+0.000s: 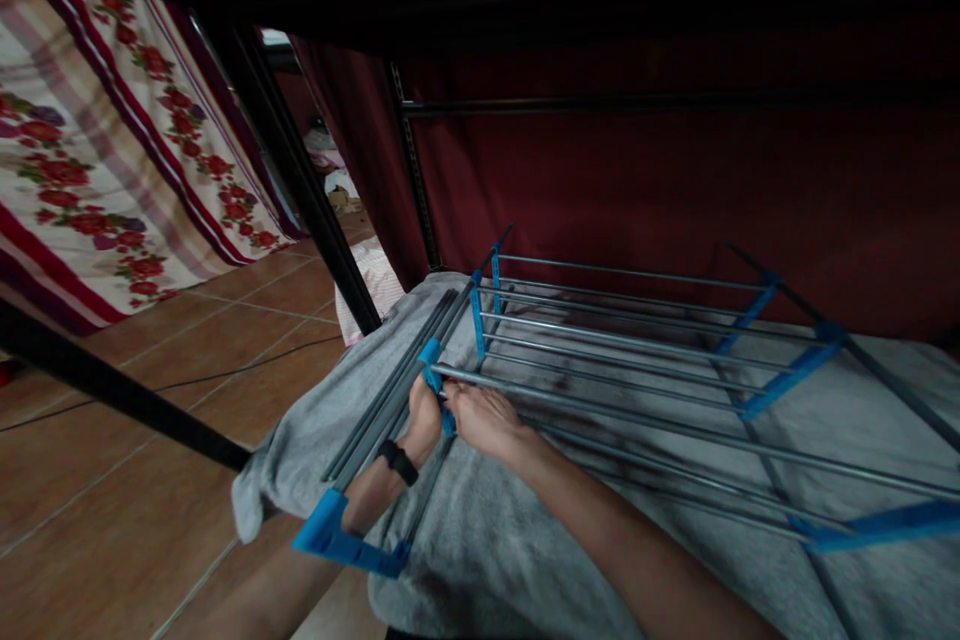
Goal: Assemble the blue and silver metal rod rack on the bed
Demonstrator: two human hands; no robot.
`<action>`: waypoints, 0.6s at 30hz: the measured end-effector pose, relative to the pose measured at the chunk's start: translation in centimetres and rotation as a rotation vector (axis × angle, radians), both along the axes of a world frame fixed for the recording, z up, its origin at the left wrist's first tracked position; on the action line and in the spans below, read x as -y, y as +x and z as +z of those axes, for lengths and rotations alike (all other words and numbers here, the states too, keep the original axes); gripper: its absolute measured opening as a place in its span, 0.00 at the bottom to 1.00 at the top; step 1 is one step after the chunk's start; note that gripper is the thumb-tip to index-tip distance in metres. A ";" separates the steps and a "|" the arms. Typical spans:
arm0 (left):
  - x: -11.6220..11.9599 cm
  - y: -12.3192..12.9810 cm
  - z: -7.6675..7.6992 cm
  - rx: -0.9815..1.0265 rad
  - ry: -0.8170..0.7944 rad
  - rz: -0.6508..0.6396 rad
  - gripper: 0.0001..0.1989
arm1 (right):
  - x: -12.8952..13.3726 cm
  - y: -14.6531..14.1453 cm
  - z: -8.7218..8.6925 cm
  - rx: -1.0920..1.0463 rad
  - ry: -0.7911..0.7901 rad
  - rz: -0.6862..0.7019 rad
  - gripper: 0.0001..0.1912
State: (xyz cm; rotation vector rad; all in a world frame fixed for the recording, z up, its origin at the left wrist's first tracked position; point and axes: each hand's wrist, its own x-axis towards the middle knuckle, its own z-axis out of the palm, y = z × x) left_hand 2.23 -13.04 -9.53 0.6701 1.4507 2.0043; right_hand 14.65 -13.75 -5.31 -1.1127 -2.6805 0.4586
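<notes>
A partly assembled rack (600,410) of grey metal rods and blue plastic brackets lies in front of me. My left hand (425,412) is closed around a blue bracket (430,356) on the rack's left side. Close beside it, my right hand (480,417) is closed at the same bracket, its fingertips by the rod ends; the exact thing it grips is partly hidden. A long rod (637,415) runs rightward from this bracket, above my right hand. Nearer to me, another blue bracket (349,542) sticks out past my left forearm.
The rack rests on a grey blanket (510,530) inside a black metal frame (300,180). Loose-looking grey rods (390,385) lie along the left. Behind hangs a dark red curtain (637,180); a floral cloth (127,160) hangs left above the tiled floor (97,460), where a cable (202,380) runs.
</notes>
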 end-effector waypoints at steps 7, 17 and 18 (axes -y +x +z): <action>0.1 0.1 -0.1 0.043 -0.043 -0.029 0.28 | 0.0 -0.2 -0.4 0.033 0.048 -0.003 0.20; 0.1 -0.1 -0.4 0.034 -0.067 -0.021 0.25 | -0.3 -0.4 -0.2 0.015 -0.001 -0.001 0.18; 0.1 -0.2 -0.3 0.030 -0.067 -0.025 0.24 | -0.4 -0.4 -0.1 0.015 -0.009 -0.001 0.18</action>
